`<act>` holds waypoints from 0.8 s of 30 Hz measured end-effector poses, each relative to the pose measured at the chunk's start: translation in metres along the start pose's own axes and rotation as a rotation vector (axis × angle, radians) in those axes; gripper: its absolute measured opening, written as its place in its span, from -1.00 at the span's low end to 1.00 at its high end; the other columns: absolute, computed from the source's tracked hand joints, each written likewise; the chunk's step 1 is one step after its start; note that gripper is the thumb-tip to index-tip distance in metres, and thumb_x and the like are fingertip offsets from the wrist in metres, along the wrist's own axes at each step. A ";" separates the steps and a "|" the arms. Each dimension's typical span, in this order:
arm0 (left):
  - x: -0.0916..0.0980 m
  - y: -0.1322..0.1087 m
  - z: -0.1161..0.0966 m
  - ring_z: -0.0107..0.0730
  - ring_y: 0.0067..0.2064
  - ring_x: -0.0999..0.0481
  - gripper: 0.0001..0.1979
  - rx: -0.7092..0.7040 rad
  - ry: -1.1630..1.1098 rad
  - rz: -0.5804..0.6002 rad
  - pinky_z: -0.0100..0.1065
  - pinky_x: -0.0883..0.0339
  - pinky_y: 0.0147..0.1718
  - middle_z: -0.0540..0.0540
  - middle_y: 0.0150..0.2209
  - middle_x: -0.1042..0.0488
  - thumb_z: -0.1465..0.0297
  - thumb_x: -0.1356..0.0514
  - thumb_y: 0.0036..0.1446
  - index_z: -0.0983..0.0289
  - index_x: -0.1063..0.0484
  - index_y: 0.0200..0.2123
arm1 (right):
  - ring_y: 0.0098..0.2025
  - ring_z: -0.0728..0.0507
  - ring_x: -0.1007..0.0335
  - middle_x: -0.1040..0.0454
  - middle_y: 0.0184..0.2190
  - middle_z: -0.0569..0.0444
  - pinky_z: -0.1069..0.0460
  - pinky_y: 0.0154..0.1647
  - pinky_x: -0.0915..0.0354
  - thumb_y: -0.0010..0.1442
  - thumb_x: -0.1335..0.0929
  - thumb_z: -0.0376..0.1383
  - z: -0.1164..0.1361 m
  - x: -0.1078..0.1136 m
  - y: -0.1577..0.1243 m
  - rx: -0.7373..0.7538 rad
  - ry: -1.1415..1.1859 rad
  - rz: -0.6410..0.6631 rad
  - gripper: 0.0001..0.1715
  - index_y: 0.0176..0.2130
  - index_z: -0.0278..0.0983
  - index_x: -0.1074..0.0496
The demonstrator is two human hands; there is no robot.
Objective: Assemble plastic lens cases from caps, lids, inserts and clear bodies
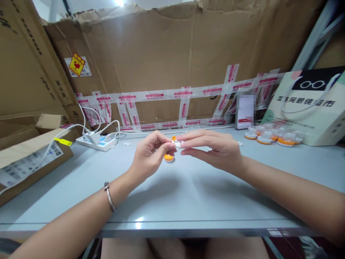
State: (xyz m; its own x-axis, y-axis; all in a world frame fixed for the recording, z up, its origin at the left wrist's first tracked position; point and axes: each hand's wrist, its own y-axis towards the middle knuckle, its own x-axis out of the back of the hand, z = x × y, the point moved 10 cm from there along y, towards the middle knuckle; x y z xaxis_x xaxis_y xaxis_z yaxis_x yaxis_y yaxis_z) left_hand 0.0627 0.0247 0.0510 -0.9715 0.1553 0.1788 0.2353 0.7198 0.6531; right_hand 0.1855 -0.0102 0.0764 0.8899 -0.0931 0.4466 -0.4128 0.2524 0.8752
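Note:
My left hand pinches a small white piece between thumb and forefinger, above the middle of the table. From the other side, my right hand reaches in with its fingers stretched out. Its fingertips are at the piece, and the thumb stays apart below them. The fingers partly hide the piece, so its exact shape cannot be told. Below my left fingertips, a round orange-and-white thing rests on the table. A bit of orange also shows just behind the white piece.
Several orange-based things with clear tops stand at the right, before a paper bag and a phone. Small white pieces lie on the grey table. A power strip with cables and a cardboard box are left.

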 end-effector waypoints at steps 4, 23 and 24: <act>-0.002 0.000 0.001 -0.48 -0.51 -0.48 -0.78 0.036 -0.047 -0.008 -0.45 -0.43 -0.53 0.00 -0.57 -0.45 0.28 -0.23 0.04 0.30 -0.33 -0.49 | -0.21 -0.05 -0.51 -0.55 -0.20 0.16 0.05 -0.19 -0.48 0.05 -0.37 -0.44 0.011 0.000 -0.002 0.103 -0.077 -0.024 -0.70 -0.23 -0.08 -0.48; 0.005 0.013 0.038 -0.48 -0.43 -0.41 -0.71 0.199 0.170 0.090 -0.41 -0.32 -0.38 0.03 -0.49 -0.40 0.20 -0.06 0.15 0.32 -0.32 -0.44 | -0.30 -0.07 -0.46 -0.54 -0.32 0.06 0.03 -0.24 -0.40 0.10 -0.34 -0.36 -0.031 0.000 -0.005 -0.207 -0.068 -0.093 -0.85 -0.26 -0.24 -0.46; 0.006 0.014 0.041 -0.46 -0.39 -0.41 -0.71 0.221 0.237 0.111 -0.39 -0.31 -0.35 0.04 -0.46 -0.41 0.19 -0.06 0.15 0.32 -0.33 -0.41 | -0.31 -0.07 -0.46 -0.54 -0.33 0.05 0.03 -0.25 -0.40 0.10 -0.34 -0.35 -0.037 0.001 -0.006 -0.244 -0.057 -0.100 -0.86 -0.27 -0.26 -0.45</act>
State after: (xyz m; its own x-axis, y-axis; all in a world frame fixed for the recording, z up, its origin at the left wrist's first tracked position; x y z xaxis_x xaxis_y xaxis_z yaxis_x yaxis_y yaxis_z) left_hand 0.0585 0.0634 0.0309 -0.9006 0.0982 0.4233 0.3027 0.8408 0.4489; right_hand 0.1960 0.0237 0.0648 0.9085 -0.1817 0.3762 -0.2584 0.4633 0.8477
